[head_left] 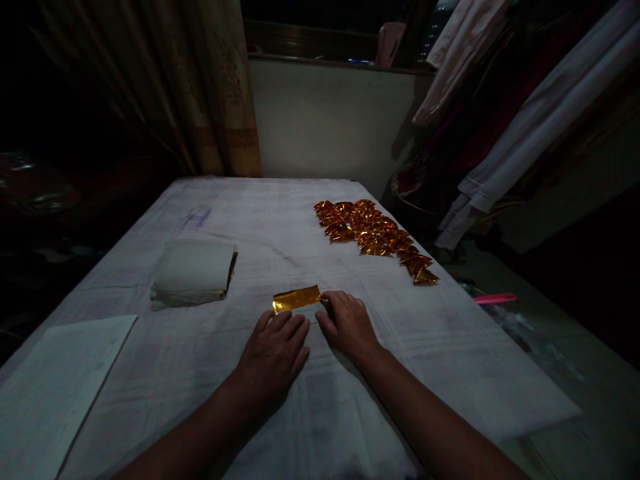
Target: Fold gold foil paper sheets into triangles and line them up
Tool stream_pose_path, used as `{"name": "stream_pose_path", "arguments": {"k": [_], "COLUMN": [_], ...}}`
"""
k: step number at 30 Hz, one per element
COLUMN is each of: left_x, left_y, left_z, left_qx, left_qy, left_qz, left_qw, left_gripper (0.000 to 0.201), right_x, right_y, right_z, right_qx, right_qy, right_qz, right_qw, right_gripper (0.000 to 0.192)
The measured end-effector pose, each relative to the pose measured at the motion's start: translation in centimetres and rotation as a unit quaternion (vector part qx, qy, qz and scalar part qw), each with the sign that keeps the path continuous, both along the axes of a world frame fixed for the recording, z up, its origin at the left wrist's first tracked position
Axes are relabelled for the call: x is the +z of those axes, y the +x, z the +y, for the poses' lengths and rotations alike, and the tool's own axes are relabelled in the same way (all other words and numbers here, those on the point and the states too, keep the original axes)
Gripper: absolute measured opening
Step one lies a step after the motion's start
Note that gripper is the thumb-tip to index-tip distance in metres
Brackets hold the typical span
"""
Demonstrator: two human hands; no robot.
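A shiny strip of gold foil paper (299, 298) lies across the middle of the bed-like surface, folded long and narrow. My left hand (277, 343) rests below its left part, palm down, fingers laid flat with the tips at the lower edge. At the right end, my right hand (349, 321) has its curled fingers closed on the paper's edge, the thumb lower and a little apart. Beyond it to the right sits a pile of folded gold foil pieces (373, 230) with pointed ends. A stack of pale paper sheets (193, 270), gold showing at its right side, lies to the left.
A pale checked cloth (280, 227) covers the surface. One large white sheet (60, 387) is at the near left. Clothes (530, 113) hang on the right, past the edge, above a pink object (495, 299) near the floor. A curtain (200, 87) hangs at the back.
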State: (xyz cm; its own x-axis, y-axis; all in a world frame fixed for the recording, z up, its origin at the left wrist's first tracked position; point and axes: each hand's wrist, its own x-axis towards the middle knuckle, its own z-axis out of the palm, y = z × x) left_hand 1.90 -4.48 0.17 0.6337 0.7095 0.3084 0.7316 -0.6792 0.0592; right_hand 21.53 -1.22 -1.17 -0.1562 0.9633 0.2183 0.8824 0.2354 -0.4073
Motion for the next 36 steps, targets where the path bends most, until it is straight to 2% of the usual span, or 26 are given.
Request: {"name": "stream_pose_path", "arguments": {"k": [8, 13, 15, 16, 19, 21, 25, 27, 30, 33, 36], "left_x": [-0.2, -0.2, -0.3, -0.3, -0.5, -0.5, -0.3, 0.0, 0.6, 1.1, 0.8], "left_y": [-3.5, -4.3, -4.2, -4.1, -3.9, -3.9, -4.4, -4.8, -5.1, -3.9, -1.4], "left_z": [-0.9, -1.1, -1.0, -1.0, -1.0, -1.0, -1.1, -1.2, -1.1, -0.8, -0.4], "left_qx": [0.022, 0.014, 0.014, 0.015, 0.017, 0.02, 0.024, 0.019, 0.018, 0.019, 0.007], "left_qy": [0.012, 0.02, 0.019, 0.021, 0.028, 0.028, 0.022, 0.019, 0.013, -0.001, -0.006], "left_qz": [0.027, 0.022, 0.023, 0.024, 0.026, 0.026, 0.029, 0.032, 0.035, 0.031, 0.019], "left_qw": [0.999, 0.999, 0.999, 0.999, 0.999, 0.999, 0.999, 0.999, 0.999, 0.999, 1.0], "left_gripper": [0.037, 0.038, 0.037, 0.037, 0.039, 0.039, 0.038, 0.037, 0.036, 0.032, 0.035], "right_x": [-0.4, -0.2, 0.1, 0.2, 0.6, 0.8, 1.1, 1.1, 0.9, 0.8, 0.7], "right_y": [0.5, 0.4, -0.3, -0.8, -1.9, -1.9, 0.2, 1.4, 2.3, 2.3, 2.1], "right_z": [0.3, -0.4, -1.4, -2.0, -3.5, -4.1, -4.1, -4.0, -3.9, -4.0, -4.1], "right_qx": [0.008, 0.01, 0.053, 0.103, 0.217, 0.238, 0.207, 0.167, 0.143, 0.142, 0.144], "right_qy": [-0.001, 0.068, 0.108, 0.112, 0.043, -0.01, -0.066, -0.083, -0.093, -0.083, -0.067], "right_qz": [0.01, -0.007, -0.015, -0.027, -0.078, -0.101, -0.117, -0.121, -0.126, -0.125, -0.125], "right_qw": [1.0, 0.998, 0.993, 0.988, 0.972, 0.966, 0.969, 0.975, 0.977, 0.979, 0.979], "right_gripper": [0.023, 0.024, 0.028, 0.033, 0.046, 0.054, 0.059, 0.058, 0.058, 0.058, 0.058]}}
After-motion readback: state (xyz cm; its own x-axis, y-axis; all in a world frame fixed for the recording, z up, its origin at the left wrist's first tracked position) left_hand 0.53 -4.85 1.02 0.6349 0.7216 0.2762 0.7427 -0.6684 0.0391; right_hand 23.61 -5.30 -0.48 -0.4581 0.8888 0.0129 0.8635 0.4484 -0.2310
